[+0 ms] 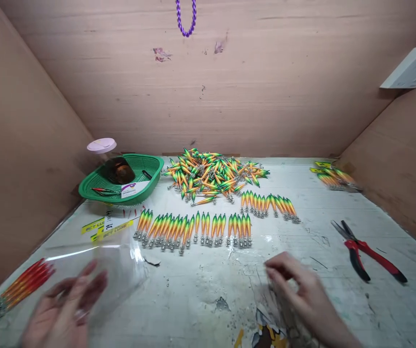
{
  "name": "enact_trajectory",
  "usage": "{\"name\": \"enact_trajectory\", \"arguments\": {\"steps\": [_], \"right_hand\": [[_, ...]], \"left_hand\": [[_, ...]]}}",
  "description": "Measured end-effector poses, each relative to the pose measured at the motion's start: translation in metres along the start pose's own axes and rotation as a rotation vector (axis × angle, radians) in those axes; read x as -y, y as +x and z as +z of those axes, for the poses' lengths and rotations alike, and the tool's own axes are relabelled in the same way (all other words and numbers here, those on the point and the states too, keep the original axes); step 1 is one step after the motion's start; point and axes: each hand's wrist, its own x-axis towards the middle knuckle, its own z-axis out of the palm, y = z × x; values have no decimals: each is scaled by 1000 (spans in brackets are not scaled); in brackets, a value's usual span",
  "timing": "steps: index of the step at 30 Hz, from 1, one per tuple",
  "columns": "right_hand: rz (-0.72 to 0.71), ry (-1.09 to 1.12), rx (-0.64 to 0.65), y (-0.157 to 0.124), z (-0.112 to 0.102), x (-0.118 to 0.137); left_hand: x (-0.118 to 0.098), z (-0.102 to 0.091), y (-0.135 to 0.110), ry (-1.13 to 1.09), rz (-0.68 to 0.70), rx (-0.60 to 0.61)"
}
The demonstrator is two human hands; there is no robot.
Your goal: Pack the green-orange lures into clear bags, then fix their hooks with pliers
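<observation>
At the lower left, my left hand [66, 307] is curled on a clear plastic bag [121, 270], partly blurred. Yellow "BCT LURE" labels [117, 231] show at the bag's upper edge. My right hand [302, 295] is over the table at the lower right, thumb and forefinger pinched together; whether anything is between them I cannot make out. Beyond both hands runs a row of green and orange squid jigs [173, 229], with a shorter row [269, 205] behind it to the right. Red and orange jigs [22, 287] lie left of my left hand.
A heap of jigs [211, 176] lies at the back, beside a green basket [146, 191] with a lidded cup [119, 169]. Red-handled pliers [365, 249] lie right; bagged jigs [338, 178] sit at the far right. Cardboard walls [208, 111] enclose the table.
</observation>
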Motion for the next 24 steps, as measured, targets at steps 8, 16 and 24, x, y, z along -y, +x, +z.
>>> {"name": "enact_trajectory", "arguments": {"steps": [8,16,24], "right_hand": [[215,624,256,-14,95,52],[9,73,243,25,31,10],[-131,-192,33,69,24,-38]], "left_hand": [[78,71,-106,-265,-369,331],[67,79,-83,-129,-583,448],[61,99,-81,-201,-570,322]]}}
